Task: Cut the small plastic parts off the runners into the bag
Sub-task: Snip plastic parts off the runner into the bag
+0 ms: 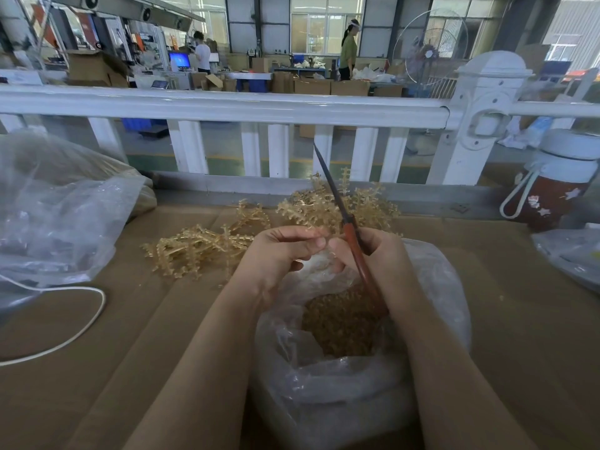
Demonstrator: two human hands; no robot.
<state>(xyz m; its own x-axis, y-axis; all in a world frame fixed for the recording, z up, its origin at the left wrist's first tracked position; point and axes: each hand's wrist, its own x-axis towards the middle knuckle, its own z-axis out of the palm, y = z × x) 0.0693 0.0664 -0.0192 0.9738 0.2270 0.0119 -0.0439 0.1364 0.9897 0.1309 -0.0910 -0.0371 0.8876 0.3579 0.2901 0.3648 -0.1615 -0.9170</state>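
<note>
Scissors [352,233] with a red-brown handle and dark blades stick up and away from my right hand [373,254], which grips them. My left hand [279,254] has its fingers curled, fingertips meeting the right hand's over a clear plastic bag [431,287]. Whatever it pinches is too small to make out. The bag's open mouth shows a heap of small amber cut parts [341,326]. Amber plastic runners [194,248] lie piled on the cardboard behind my hands, with a second pile [311,206] farther back.
A brown cardboard sheet [130,336] covers the table. A big crumpled clear bag [58,206] lies at left with a white cord [94,315] looping in front. A red bottle with a white lid [552,193] stands at right. A white railing [227,105] runs across behind.
</note>
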